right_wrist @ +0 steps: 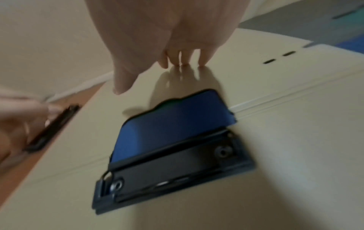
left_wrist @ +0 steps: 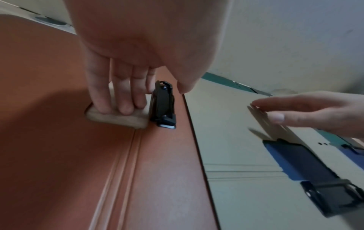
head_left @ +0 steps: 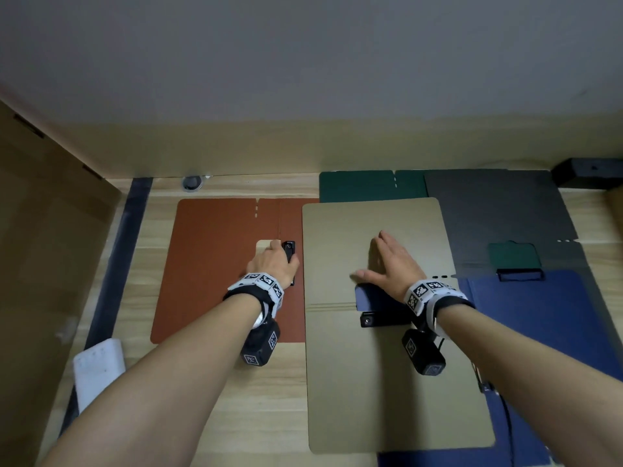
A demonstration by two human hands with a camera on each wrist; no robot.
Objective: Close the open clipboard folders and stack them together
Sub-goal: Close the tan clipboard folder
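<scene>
A rust-red folder (head_left: 215, 264) lies open on the left of the wooden desk (head_left: 263, 399). An open tan folder (head_left: 371, 382) overlaps its right edge. My left hand (head_left: 271, 261) rests its fingertips (left_wrist: 118, 105) in the rust folder's cut-out window, its thumb apart from the upright black clip (left_wrist: 163, 102). My right hand (head_left: 387, 261) lies flat with straight fingers on the tan folder's raised flap (left_wrist: 265, 124). Just behind that flap, blue shows through the tan cut-out (right_wrist: 173, 124) above a second black clip (right_wrist: 177, 175). Green (head_left: 354, 187), grey (head_left: 499, 214) and blue (head_left: 546, 332) folders lie open behind and to the right.
A white object (head_left: 97, 369) sits at the desk's left front beside a dark strip (head_left: 118, 264) and a brown panel (head_left: 43, 264). A black box (head_left: 590, 171) stands at the back right. A round grommet (head_left: 192, 183) is by the wall. A cable (head_left: 505, 416) crosses the blue folder.
</scene>
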